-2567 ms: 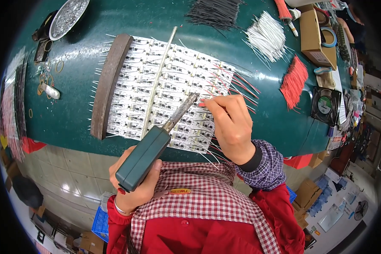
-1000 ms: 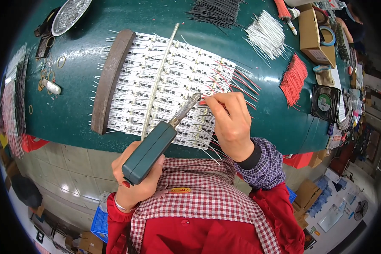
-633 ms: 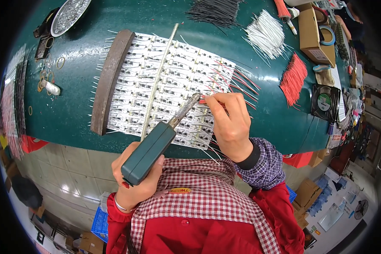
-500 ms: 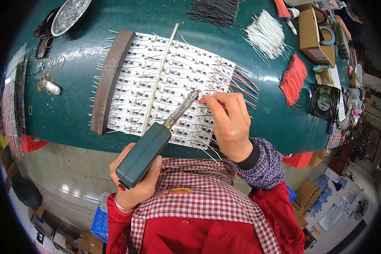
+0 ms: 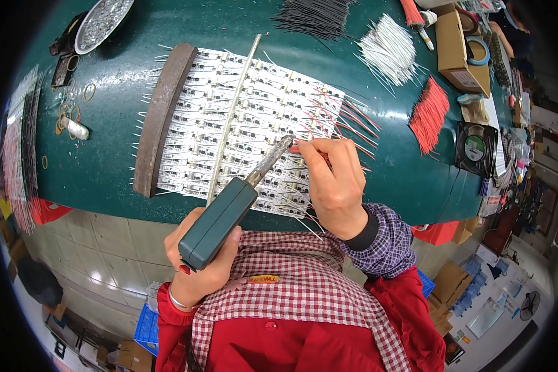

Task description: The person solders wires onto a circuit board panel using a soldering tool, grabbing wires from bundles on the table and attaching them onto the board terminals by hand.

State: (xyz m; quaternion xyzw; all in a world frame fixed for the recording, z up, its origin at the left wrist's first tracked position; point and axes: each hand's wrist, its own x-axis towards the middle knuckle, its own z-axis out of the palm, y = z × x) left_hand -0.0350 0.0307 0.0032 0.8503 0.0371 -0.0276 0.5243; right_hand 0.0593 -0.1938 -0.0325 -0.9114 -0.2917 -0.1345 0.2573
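My left hand point(image 5: 212, 273) is wrapped round the dark green handle of a soldering iron point(image 5: 219, 217), whose thick metal tip points up and to the right over a white panel of small circuit boards point(image 5: 266, 84). Close to that tip, my right hand point(image 5: 338, 189) pinches a red wire point(image 5: 296, 149) between thumb and forefinger at the panel's surface; its far end is hidden by the fingers. White, black and red wires stick out along the panel's right side. A brown curved bar point(image 5: 161, 127) lies across its left side, and a pale thin rod point(image 5: 232, 115) crosses the middle.
Bundles of black wires point(image 5: 313, 18), white wires point(image 5: 389, 51) and red wires point(image 5: 429, 116) lie at the back and right of the green table. A cardboard box point(image 5: 449, 53) and a black fan point(image 5: 475, 149) stand at right. A metal dish point(image 5: 102, 26) and rubber bands point(image 5: 89, 92) are at left.
The soldering iron and my left hand have shifted slightly right and down. My right hand, still pinching the red wire, has moved a little down, toward me along the panel.
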